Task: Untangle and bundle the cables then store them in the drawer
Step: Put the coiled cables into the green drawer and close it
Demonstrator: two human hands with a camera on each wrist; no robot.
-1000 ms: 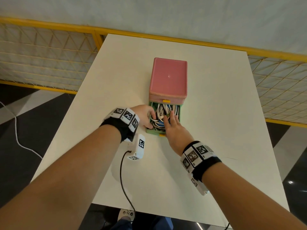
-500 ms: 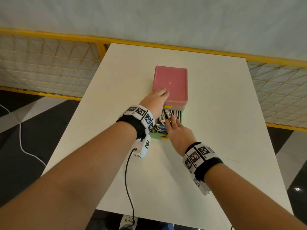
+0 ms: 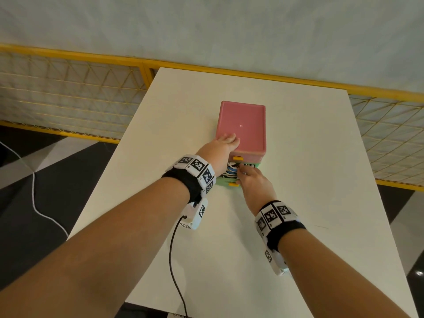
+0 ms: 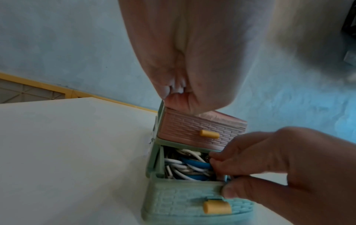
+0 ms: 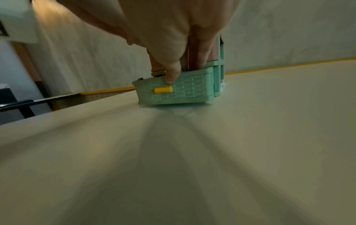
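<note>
One white table (image 3: pixel 309 180) carries one small two-drawer cabinet (image 3: pixel 242 125), standing a little toward the far side: the pink upper drawer (image 4: pixel 192 129) is closed and the green lower drawer (image 4: pixel 185 202) is pulled out toward the near edge. The left hand (image 3: pixel 223 146) lies flat on the near left corner of the pink top, fingers straight, holding nothing and steadying the cabinet. The right hand (image 3: pixel 252 183) curls over the right end of the green drawer's front wall, thumb on the outer face and fingers dipped inside against the cables (image 4: pixel 185 167). Those cables, white ones and blue ones, sit coiled in the drawer; how many there are cannot be told, since they overlap and the right hand covers part of them. The step in hand looks like closing the drawer, so it would go best with the left hand pressing down so the cabinet does not slide away, the loops tucked below the rim, the right fingers lifted clear, and the push given squarely at the yellow knob (image 4: pixel 216 207). Two such knobs show, one on each drawer.
</note>
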